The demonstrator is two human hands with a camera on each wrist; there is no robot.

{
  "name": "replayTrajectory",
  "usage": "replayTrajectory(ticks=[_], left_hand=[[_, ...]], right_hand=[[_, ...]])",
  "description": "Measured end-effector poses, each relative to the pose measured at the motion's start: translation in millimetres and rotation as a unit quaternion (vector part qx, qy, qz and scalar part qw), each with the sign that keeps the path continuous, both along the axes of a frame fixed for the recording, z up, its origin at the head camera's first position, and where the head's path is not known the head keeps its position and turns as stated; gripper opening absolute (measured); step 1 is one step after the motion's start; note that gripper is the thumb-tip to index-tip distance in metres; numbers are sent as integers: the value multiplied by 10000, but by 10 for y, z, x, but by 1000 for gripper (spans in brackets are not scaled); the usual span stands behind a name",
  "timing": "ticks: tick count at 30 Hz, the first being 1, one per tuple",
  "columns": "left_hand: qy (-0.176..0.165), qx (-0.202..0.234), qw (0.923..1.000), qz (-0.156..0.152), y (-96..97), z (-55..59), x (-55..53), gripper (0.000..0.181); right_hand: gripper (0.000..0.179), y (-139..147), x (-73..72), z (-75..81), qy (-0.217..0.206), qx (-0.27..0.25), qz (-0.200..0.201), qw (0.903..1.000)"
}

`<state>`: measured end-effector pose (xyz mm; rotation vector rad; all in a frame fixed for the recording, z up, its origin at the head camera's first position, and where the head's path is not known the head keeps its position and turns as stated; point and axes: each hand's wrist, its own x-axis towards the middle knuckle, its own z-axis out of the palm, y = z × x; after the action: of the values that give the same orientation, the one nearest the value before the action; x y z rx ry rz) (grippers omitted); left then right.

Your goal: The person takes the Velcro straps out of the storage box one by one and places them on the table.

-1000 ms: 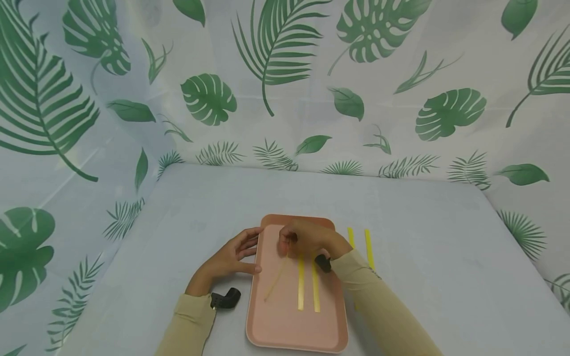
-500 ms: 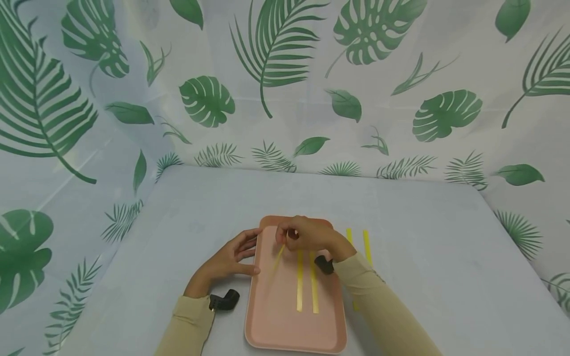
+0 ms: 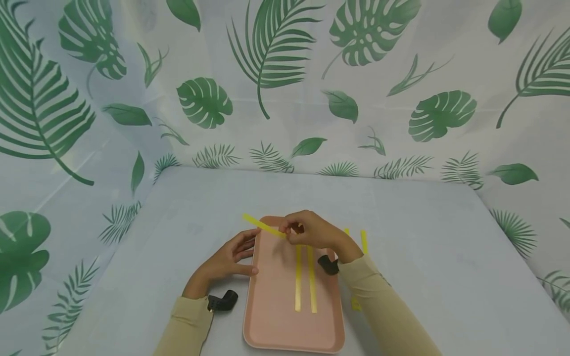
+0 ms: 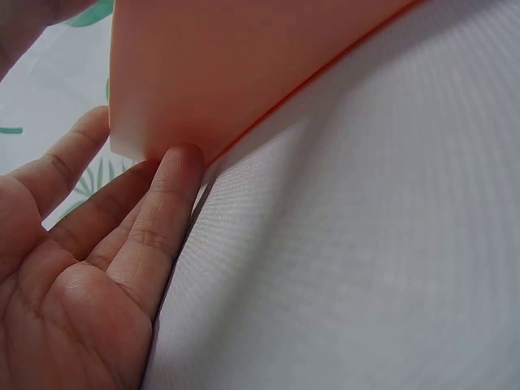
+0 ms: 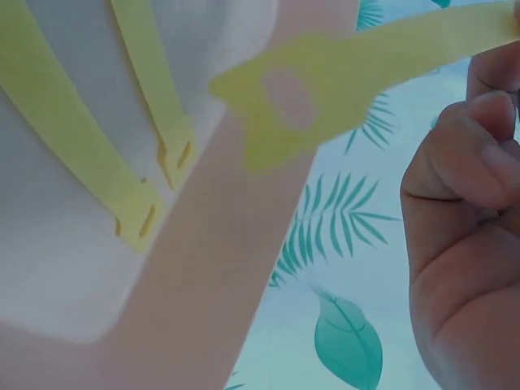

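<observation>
We see a leaf-printed backdrop [image 3: 285,126] enclosing a pale surface [image 3: 445,247], on which the tray [image 3: 289,330] lies flat, presumably so that pieces are gathered within its rim. The left hand [image 3: 227,256] rests extended fingers against the tray's left side, grasping nothing, probably to steady it. The right hand [image 3: 313,230] pinches the held strip [image 3: 263,225] above the tray's far half, leaving a length free that reaches past the left rim. Two parallel strips [image 3: 298,282] lie lengthwise inside the tray, perhaps spaced to avoid overlap; loose strips [image 3: 364,241] lie on the surface to its right, partly hidden by the right arm [image 3: 385,301].

The backdrop looks like creased sheeting, the surface finely ribbed; we judge the tray smooth, rigid plastic, rectangular with rounded corners. All strips are yellow, thin and flat. The tray's pair have notched, slotted ends; the held one flares to a blurred, pierced end.
</observation>
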<state>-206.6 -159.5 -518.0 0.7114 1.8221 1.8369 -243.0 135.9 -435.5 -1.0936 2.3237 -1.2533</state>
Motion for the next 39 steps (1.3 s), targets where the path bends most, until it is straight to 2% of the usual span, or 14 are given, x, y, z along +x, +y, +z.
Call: replayTrajectory(ticks=[7,16,27,39], left_hand=[[-50,26,10000,0,-1,-9,6,103],[-37,100,9999,-49,1,-22,6,104],[-15,157,9999,-58,-5,-37,12,102],[-61,162,9998,-82,5,-22,29,103]], right_hand=[[12,68,63,57,57,-127,-300,9995],[10,175,151,57,-345,-621,-616,9956],[6,361,290,50,-786,-889,-914,9887],[13,642,436,-10,-666,-1280,-1238,9818]])
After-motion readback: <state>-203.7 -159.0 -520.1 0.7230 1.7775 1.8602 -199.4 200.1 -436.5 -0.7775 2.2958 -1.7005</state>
